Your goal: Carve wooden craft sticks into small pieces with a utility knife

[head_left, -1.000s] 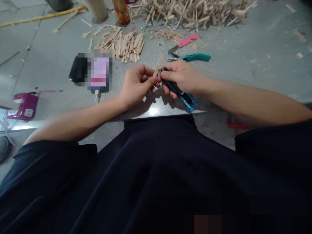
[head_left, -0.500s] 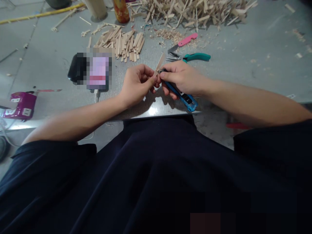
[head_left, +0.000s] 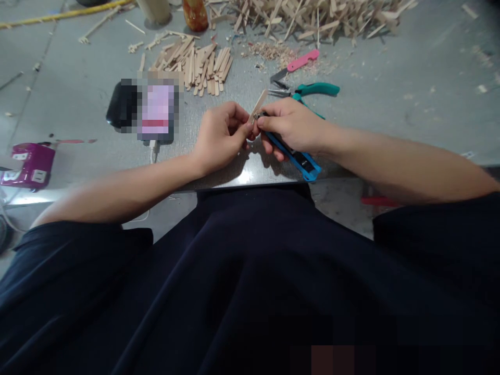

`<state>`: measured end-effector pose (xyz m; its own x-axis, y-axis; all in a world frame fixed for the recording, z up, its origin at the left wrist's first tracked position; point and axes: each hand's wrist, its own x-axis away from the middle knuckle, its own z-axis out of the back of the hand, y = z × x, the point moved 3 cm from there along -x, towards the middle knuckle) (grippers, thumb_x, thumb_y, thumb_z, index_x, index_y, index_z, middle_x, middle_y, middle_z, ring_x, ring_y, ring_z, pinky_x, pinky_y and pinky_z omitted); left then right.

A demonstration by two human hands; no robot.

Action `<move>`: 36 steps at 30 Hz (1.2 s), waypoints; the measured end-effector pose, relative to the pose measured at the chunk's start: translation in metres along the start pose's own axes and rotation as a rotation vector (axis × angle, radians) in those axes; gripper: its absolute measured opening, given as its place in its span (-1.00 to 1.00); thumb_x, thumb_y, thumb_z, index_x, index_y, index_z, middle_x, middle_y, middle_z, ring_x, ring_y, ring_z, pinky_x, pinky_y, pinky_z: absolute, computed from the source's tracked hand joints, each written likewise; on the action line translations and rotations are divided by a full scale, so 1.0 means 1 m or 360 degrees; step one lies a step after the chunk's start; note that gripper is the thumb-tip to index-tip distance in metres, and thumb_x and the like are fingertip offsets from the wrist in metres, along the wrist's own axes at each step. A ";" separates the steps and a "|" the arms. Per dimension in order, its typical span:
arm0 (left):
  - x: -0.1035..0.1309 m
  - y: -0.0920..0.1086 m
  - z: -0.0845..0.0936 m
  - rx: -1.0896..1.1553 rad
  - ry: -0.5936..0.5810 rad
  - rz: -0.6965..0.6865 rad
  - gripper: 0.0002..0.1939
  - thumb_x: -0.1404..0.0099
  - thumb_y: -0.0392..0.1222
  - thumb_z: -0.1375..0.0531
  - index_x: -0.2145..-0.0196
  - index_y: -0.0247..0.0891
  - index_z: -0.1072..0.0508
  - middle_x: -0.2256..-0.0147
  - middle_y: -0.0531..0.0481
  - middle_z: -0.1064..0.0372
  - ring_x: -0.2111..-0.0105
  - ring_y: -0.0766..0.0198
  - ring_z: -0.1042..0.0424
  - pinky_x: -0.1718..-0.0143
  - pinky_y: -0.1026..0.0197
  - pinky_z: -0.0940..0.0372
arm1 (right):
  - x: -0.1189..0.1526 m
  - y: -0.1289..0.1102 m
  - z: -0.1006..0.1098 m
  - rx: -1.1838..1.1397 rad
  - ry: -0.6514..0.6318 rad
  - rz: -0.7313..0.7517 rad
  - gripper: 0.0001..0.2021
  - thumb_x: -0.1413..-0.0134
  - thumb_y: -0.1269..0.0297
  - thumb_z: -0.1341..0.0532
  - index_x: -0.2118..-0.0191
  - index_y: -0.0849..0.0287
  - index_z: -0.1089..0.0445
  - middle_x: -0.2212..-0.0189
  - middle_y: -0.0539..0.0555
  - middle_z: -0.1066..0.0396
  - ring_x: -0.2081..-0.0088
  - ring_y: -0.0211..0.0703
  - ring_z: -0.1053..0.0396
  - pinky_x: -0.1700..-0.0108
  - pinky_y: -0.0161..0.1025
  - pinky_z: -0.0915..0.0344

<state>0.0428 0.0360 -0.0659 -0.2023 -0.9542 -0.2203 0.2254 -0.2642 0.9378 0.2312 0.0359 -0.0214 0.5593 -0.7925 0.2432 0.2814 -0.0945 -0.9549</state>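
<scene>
Pinched in my left hand (head_left: 222, 135) is a flat wooden craft stick (head_left: 258, 104), its free end pointing up and away from me. My right hand (head_left: 292, 125) is wrapped around a blue and black utility knife (head_left: 307, 165), whose front end meets the stick near my left fingertips. The blade itself is mostly hidden by my fingers. Just beyond my right hand lie green-handled pliers (head_left: 318, 89) and a pink-handled folding knife (head_left: 302, 61).
A pile of craft sticks (head_left: 203, 67) lies beyond my left hand, with wood shavings (head_left: 273, 52) beside it. A larger heap of wood strips (head_left: 312, 21) is at the back. At left are a phone (head_left: 157, 109), a black case (head_left: 122, 107) and a purple device (head_left: 33, 164).
The craft stick has turned slightly, its free end shifting to the right. The utility knife's rear end has swung a little to the right. Both hands keep their grips.
</scene>
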 end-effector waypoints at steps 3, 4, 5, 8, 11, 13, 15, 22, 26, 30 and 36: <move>0.002 -0.007 0.001 -0.0131 0.0017 -0.0043 -0.74 -0.52 -0.08 -0.51 0.23 -0.05 -0.51 0.35 0.06 -0.68 0.42 0.20 -0.64 0.39 0.13 -0.51 | 0.004 -0.003 -0.005 0.0019 0.0064 -0.0096 -0.59 -0.70 0.55 -0.05 0.28 0.09 -0.39 0.61 -0.04 -0.45 0.70 -0.23 -0.34 0.67 -0.37 -0.24; 0.002 -0.008 0.001 -0.0168 0.0024 -0.0051 -0.75 -0.51 -0.09 -0.50 0.23 -0.05 -0.51 0.36 0.07 -0.68 0.41 0.19 -0.66 0.37 0.13 -0.51 | 0.005 -0.004 -0.007 0.0023 0.0071 -0.0111 -0.58 -0.69 0.57 -0.04 0.29 0.09 -0.39 0.62 -0.05 -0.44 0.70 -0.23 -0.33 0.68 -0.36 -0.23; 0.002 -0.009 0.001 -0.0197 0.0026 -0.0054 -0.75 -0.50 -0.11 -0.50 0.24 -0.05 -0.50 0.37 0.07 -0.67 0.38 0.18 -0.67 0.35 0.13 -0.52 | 0.005 -0.004 -0.008 0.0030 0.0079 -0.0115 -0.58 -0.69 0.56 -0.04 0.29 0.08 -0.38 0.63 -0.05 -0.44 0.71 -0.24 -0.32 0.68 -0.36 -0.21; 0.001 -0.009 0.000 -0.0223 0.0008 -0.0030 -0.72 -0.46 -0.18 -0.50 0.28 -0.05 -0.46 0.39 0.09 -0.66 0.37 0.17 -0.68 0.31 0.12 -0.53 | 0.007 -0.004 -0.010 0.0055 0.0095 -0.0142 -0.59 -0.68 0.55 -0.06 0.30 0.09 -0.37 0.64 -0.07 -0.41 0.71 -0.25 -0.30 0.68 -0.37 -0.19; 0.000 -0.008 0.000 -0.0209 -0.0024 -0.0008 -0.68 -0.41 -0.26 -0.50 0.32 -0.05 -0.42 0.44 0.12 -0.61 0.42 0.19 -0.64 0.37 0.14 -0.48 | 0.007 -0.002 -0.011 0.0059 0.0076 -0.0183 -0.62 -0.68 0.51 -0.11 0.30 0.10 -0.37 0.63 -0.07 -0.41 0.70 -0.24 -0.30 0.68 -0.37 -0.20; -0.001 -0.008 0.000 -0.0197 -0.0031 0.0004 -0.67 -0.38 -0.31 -0.49 0.34 -0.05 -0.41 0.47 0.13 -0.57 0.46 0.20 -0.63 0.41 0.15 -0.45 | 0.006 -0.001 -0.011 0.0046 0.0059 -0.0192 -0.62 -0.69 0.49 -0.12 0.30 0.10 -0.37 0.62 -0.06 -0.41 0.69 -0.25 -0.31 0.68 -0.38 -0.21; -0.002 -0.010 0.001 -0.0164 -0.0030 0.0030 -0.67 -0.36 -0.37 -0.46 0.35 -0.04 -0.41 0.48 0.12 -0.56 0.47 0.20 -0.61 0.43 0.14 -0.43 | 0.004 0.001 -0.010 0.0023 0.0035 -0.0183 -0.63 -0.70 0.48 -0.12 0.29 0.10 -0.37 0.61 -0.06 -0.42 0.68 -0.26 -0.32 0.67 -0.39 -0.24; -0.005 -0.016 0.003 -0.0009 -0.0024 0.0038 -0.66 -0.41 -0.19 -0.53 0.36 0.00 -0.44 0.46 0.08 -0.56 0.46 0.13 -0.60 0.40 0.05 -0.50 | -0.005 0.009 -0.007 -0.0034 0.0007 -0.0085 -0.58 -0.71 0.46 -0.10 0.33 0.06 -0.37 0.62 -0.04 -0.41 0.72 -0.24 -0.29 0.71 -0.38 -0.21; -0.005 -0.014 0.004 0.0032 -0.0031 0.0098 -0.60 -0.41 -0.22 -0.57 0.35 -0.02 -0.41 0.47 0.09 -0.54 0.46 0.18 -0.59 0.41 0.11 -0.47 | -0.004 0.008 -0.005 -0.0075 -0.0070 -0.0052 -0.63 -0.70 0.38 -0.21 0.31 0.08 -0.40 0.59 -0.03 -0.44 0.70 -0.25 -0.31 0.68 -0.38 -0.23; -0.003 -0.003 0.003 0.0084 -0.0040 0.0129 -0.57 -0.49 -0.14 -0.58 0.33 -0.06 -0.39 0.46 0.08 -0.55 0.52 0.25 -0.52 0.47 0.15 -0.42 | 0.000 0.002 -0.003 -0.0109 -0.0125 0.0051 -0.61 -0.75 0.39 -0.14 0.29 0.09 -0.42 0.58 -0.04 -0.45 0.69 -0.27 -0.31 0.65 -0.40 -0.22; -0.003 0.004 0.001 0.0178 -0.0017 0.0176 -0.53 -0.49 0.13 -0.60 0.27 -0.10 -0.44 0.42 0.07 -0.61 0.51 0.28 -0.57 0.40 0.14 -0.57 | -0.001 -0.002 0.001 -0.0094 -0.0118 0.0152 -0.57 -0.72 0.49 -0.07 0.30 0.11 -0.43 0.55 -0.01 -0.50 0.68 -0.27 -0.34 0.64 -0.37 -0.26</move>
<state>0.0431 0.0382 -0.0616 -0.1922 -0.9750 -0.1118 0.1396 -0.1399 0.9803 0.2311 0.0377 -0.0190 0.6383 -0.7529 0.1604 0.1788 -0.0578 -0.9822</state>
